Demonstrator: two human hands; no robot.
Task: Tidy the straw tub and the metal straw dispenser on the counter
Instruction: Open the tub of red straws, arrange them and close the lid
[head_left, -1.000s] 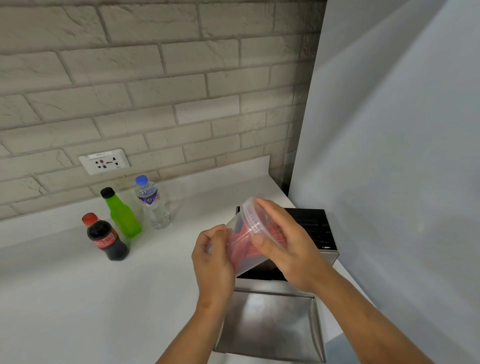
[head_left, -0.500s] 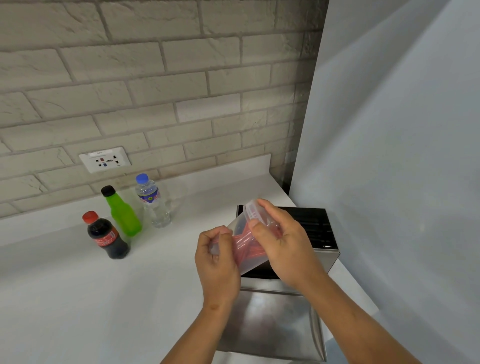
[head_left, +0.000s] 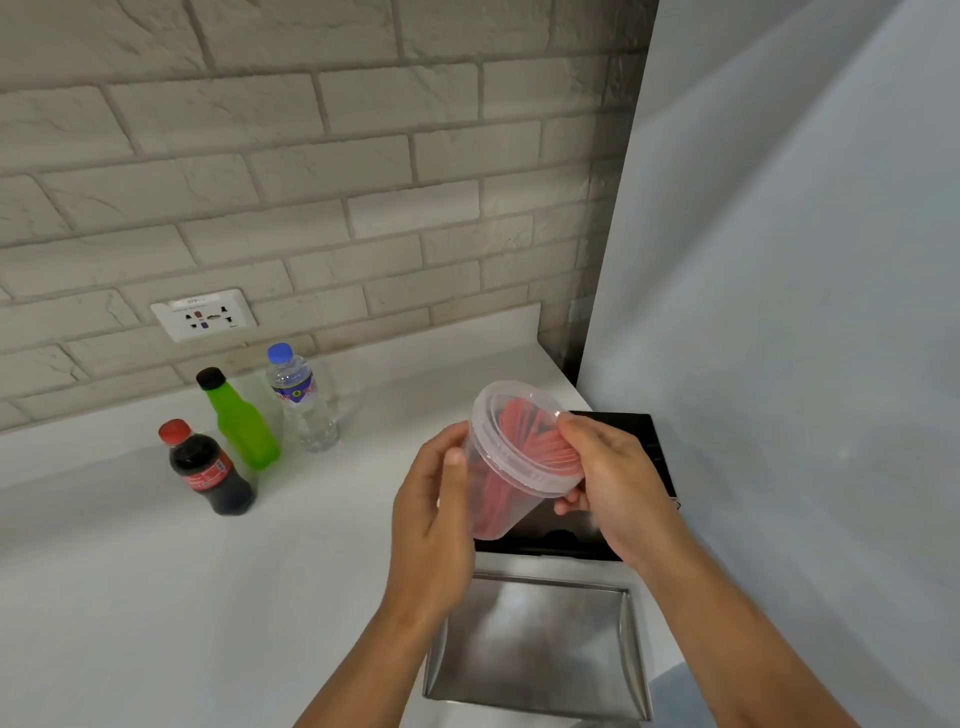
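A clear, faintly frosted plastic tub (head_left: 511, 457) shows red straws (head_left: 530, 441) inside, near a shiny silver metal dispenser (head_left: 535, 639) with a black top on a white counter (head_left: 156, 597). To the left stand a dark cola bottle (head_left: 210, 470) with a red cap and label, a bright green bottle (head_left: 240, 422) with a black cap, and a clear water bottle (head_left: 301, 402) with a blue cap. The far wall (head_left: 311, 156) is pale grey-beige brick pattern with a white socket plate (head_left: 203, 315), and a plain pale blue-grey panel (head_left: 805, 260) fills the right.
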